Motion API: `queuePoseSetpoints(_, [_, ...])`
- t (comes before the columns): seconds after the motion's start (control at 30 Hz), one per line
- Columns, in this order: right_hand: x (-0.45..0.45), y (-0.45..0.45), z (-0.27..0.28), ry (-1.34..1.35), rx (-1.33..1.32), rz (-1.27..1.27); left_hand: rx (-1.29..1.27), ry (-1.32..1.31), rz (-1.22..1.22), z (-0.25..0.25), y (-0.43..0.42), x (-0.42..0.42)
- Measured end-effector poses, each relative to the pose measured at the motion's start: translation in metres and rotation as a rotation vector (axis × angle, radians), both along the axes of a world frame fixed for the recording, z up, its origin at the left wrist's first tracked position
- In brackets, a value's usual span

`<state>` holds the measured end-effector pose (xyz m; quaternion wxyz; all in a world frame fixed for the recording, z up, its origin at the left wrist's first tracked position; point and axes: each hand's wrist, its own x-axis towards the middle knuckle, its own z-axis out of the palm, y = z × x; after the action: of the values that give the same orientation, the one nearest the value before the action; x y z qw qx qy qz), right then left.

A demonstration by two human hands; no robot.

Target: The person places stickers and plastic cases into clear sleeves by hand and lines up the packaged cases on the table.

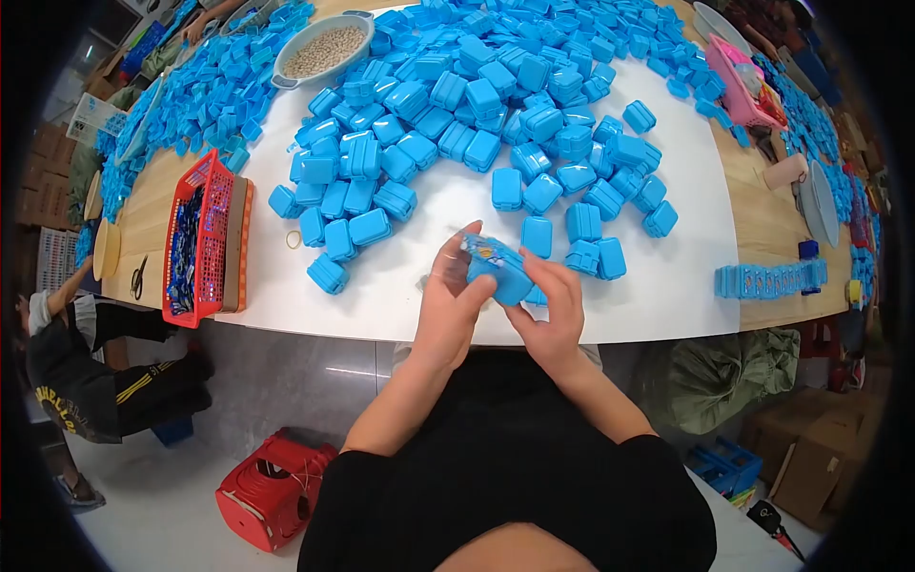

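Near the front edge of the table, my left hand (455,303) and my right hand (553,310) are both closed on one small blue plastic case (500,283). A shiny printed piece (489,250), with colourful figures and what looks like clear film, lies against its upper side, at my left fingertips. Whether it is a packet or a sticker I cannot tell. My left thumb presses the case's near face, while my right fingers grip its right end. Just beyond my hands, many similar blue cases (481,151) are heaped on the white table sheet (400,291).
At left stands a red basket (232,238) of dark shiny packets, near black scissors (139,277). A grey basin of pale beads (327,51) sits at the back. On the right are a row of printed cases (770,280) and a pink basket (739,86). Other people sit around.
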<state>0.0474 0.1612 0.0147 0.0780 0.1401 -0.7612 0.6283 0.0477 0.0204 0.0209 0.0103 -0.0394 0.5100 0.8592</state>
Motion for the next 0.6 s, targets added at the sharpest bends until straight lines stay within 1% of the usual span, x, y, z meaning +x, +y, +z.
queuePoseSetpoints(0.1, [-0.004, 0.0, 0.004, 0.043, 0.077, -0.04, 0.13, -0.06, -0.046, 0.006, -0.002, -0.004])
queuePoseSetpoints(0.13, [-0.005, 0.001, 0.004, 0.043, 0.078, -0.041, 0.13, -0.06, -0.047, 0.005, -0.002, -0.005])
queuePoseSetpoints(0.27, [-0.008, 0.007, 0.005, 0.256, 0.255, -0.112, 0.298, 0.074, -0.116, -0.004, -0.002, -0.006])
queuePoseSetpoints(0.3, [-0.008, 0.008, 0.005, 0.256, 0.255, -0.112, 0.299, 0.073, -0.116, -0.003, -0.001, -0.007])
queuePoseSetpoints(0.43, [-0.009, 0.011, 0.003, 0.269, 0.29, -0.064, 0.147, -0.071, -0.062, 0.007, -0.001, -0.009])
queuePoseSetpoints(0.47, [-0.01, 0.013, 0.005, 0.269, 0.291, -0.065, 0.148, -0.071, -0.063, 0.008, -0.001, -0.01])
queuePoseSetpoints(0.6, [-0.015, 0.019, 0.02, 0.153, 0.165, 0.087, 0.141, -0.081, -0.066, 0.011, -0.007, -0.013])
